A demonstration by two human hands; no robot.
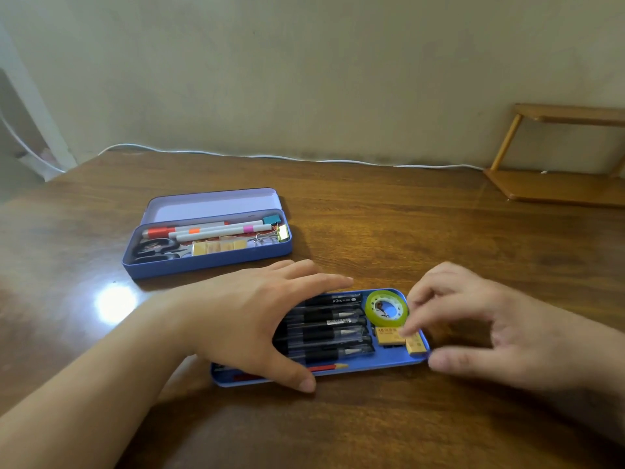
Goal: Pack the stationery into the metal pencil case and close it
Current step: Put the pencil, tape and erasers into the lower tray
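Steadying the loaded blue tray (389, 362) near the bench's front edge, the left hand (257, 319) lies spread over the pens (333, 335); the right hand (473, 326) pinches an eraser (414, 343). Thin stiff metal, probably light and slippery: grip both long rims.

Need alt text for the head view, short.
Two hands work at a blue tray of black pens, tape and erasers: left hand lies flat on the pens, right hand touches an eraser. Behind, an open pencil case sits on the table.
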